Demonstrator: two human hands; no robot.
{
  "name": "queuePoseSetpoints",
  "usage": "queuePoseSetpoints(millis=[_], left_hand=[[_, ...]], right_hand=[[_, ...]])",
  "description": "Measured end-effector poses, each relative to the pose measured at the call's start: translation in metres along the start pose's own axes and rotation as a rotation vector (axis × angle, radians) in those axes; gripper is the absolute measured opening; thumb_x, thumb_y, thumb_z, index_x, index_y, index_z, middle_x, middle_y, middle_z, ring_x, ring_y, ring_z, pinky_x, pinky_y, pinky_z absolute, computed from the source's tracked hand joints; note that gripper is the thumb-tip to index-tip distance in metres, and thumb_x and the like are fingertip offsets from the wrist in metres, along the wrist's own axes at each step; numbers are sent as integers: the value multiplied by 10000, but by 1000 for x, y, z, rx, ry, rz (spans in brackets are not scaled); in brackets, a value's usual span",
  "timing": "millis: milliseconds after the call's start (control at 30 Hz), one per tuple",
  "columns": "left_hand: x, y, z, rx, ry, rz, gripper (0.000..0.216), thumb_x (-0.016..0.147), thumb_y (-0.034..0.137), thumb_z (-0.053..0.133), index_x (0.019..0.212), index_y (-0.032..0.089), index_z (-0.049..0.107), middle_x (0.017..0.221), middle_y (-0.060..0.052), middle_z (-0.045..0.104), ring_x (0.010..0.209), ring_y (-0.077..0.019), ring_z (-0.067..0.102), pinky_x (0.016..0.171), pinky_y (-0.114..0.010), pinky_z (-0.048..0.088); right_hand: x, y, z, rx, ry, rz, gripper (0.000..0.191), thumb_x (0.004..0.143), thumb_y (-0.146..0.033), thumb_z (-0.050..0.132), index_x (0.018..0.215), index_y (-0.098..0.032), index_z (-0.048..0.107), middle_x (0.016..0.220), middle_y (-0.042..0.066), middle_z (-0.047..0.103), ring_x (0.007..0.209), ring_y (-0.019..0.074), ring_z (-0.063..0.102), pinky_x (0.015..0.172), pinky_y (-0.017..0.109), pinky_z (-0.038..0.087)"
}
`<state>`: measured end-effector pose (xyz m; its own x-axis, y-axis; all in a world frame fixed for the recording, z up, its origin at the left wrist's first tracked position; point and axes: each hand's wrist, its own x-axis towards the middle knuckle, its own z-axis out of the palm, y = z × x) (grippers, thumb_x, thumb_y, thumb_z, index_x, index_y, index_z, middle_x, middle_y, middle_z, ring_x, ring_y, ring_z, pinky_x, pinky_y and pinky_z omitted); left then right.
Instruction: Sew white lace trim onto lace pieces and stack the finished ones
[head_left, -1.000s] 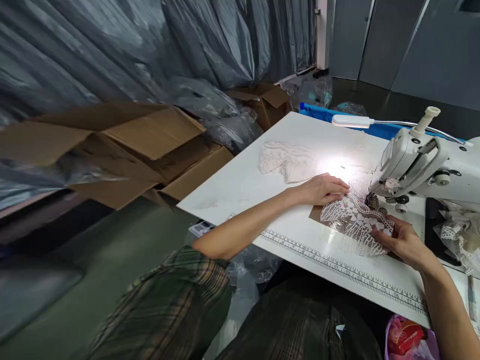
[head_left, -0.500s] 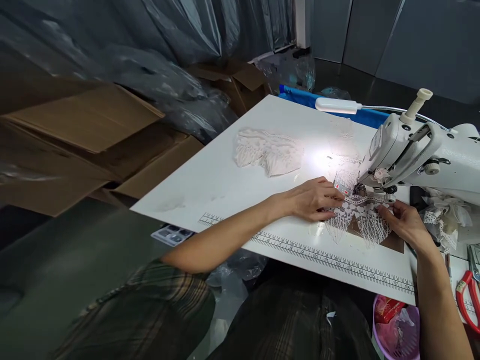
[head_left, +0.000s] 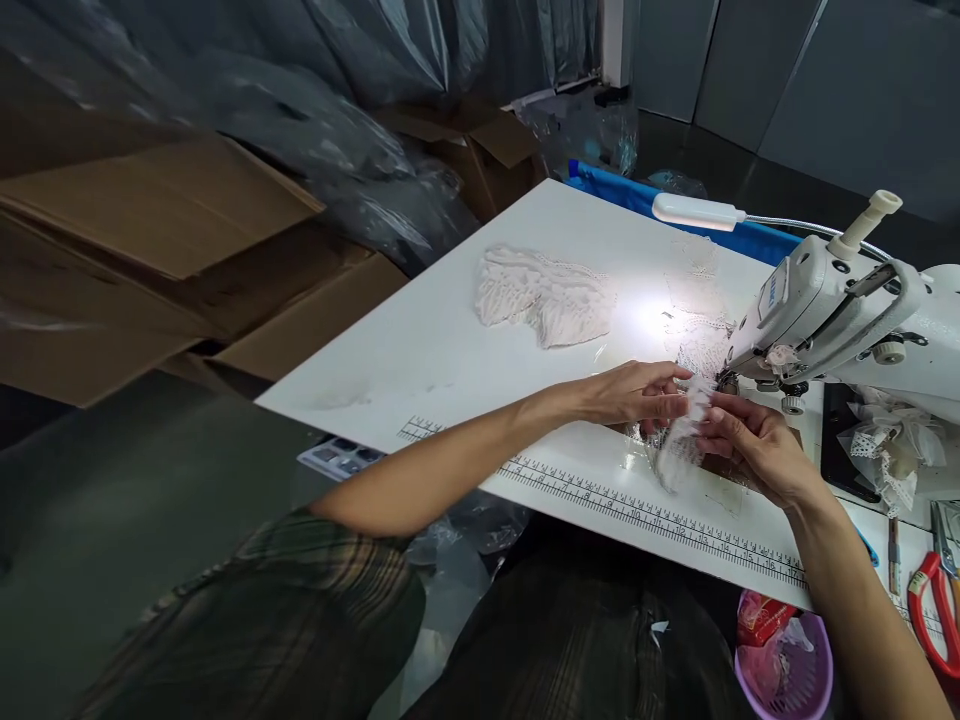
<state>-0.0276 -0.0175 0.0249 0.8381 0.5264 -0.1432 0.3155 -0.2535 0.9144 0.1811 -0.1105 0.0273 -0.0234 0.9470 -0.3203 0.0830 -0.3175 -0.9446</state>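
Note:
A piece of white lace [head_left: 679,445] is lifted off the white sewing table [head_left: 450,350], just left of the needle of the white sewing machine [head_left: 832,310]. My left hand [head_left: 637,395] pinches its upper edge with fingers pressed together. My right hand [head_left: 750,440] grips the same piece from the right side. A brown patch on the table is mostly hidden under the hands. A pile of finished lace pieces [head_left: 544,295] lies further back on the table, lit by the machine's lamp [head_left: 697,212].
A printed ruler [head_left: 652,515] runs along the table's front edge. Red-handled scissors [head_left: 930,610] lie at the right, lace scraps [head_left: 881,445] beside the machine. A purple basket [head_left: 784,665] hangs below the table. Open cardboard boxes [head_left: 172,260] and grey plastic sheeting stand to the left.
The lace lay flat under the presser foot with both hands pressing it. Now both hands have drawn together and lifted the lace, bunched, off the table to the left of the needle.

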Motion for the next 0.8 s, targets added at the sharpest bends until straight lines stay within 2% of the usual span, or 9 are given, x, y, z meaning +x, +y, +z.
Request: queuePoseSetpoints(millis=[67,133,233,300,400,467,533,633,800], left_hand=[[-1,3,1,103,90,-83,890,817,723,579,1450,116,430,1010,-117,698,805,-212,668,646,-287,481],[-2,5,1,226,185,-143,837,801,643,644,1416,101,475,1022,-119,685,856,-231,653,649,-284,463],[-2,7,2,293,175,-192,724,841,491,625,1420,84,474,900,-78,665,756,-205,628,592,-271,429],[-3,8,2,316,165,-205,696,846,443,613,1424,79,473,808,-45,633,682,-184,597,564,-266,408],[-3,8,2,354,199,-196,688,830,425,631,1412,86,489,791,-34,620,665,-171,582,562,-262,408],[-2,7,2,354,198,-189,678,822,427,639,1398,96,501,796,-33,629,671,-172,590,565,-262,421],[-1,5,3,344,197,-199,667,820,435,645,1385,107,513,820,-41,647,702,-184,614,579,-266,442],[2,0,5,356,259,-222,656,802,441,668,1358,119,534,942,-82,680,839,-228,655,636,-286,484],[3,-5,9,341,353,-210,659,791,457,689,1356,157,531,1103,-127,687,1049,-286,648,733,-324,524]], right_hand=[[2,1,-2,-75,-17,-34,601,732,-628,715,1148,-200,648,1010,94,742,869,212,720,783,397,614],[2,5,-12,-267,66,-82,524,807,-599,646,1148,-202,658,981,90,749,892,216,719,827,406,597],[0,13,-26,-620,181,-179,393,901,-501,547,1139,-219,681,886,73,747,833,219,714,817,402,580],[-3,19,-30,-788,161,-339,360,944,-433,483,1166,-228,679,930,79,736,838,218,703,805,393,577],[-3,27,-26,-982,116,-633,367,978,-362,424,1231,-233,656,1043,107,689,941,233,667,835,406,574],[0,32,-24,-1124,119,-736,382,985,-328,408,1275,-233,637,1061,131,649,971,253,634,827,431,575],[4,38,-23,-1242,145,-767,393,984,-312,405,1295,-222,627,1052,150,616,931,262,607,791,450,577],[11,44,-25,-1314,171,-760,409,987,-314,392,1303,-191,620,1044,167,596,860,258,577,768,478,574],[8,47,-24,-1217,204,-743,443,989,-312,375,1371,-197,566,1083,167,605,949,290,565,828,505,557]])
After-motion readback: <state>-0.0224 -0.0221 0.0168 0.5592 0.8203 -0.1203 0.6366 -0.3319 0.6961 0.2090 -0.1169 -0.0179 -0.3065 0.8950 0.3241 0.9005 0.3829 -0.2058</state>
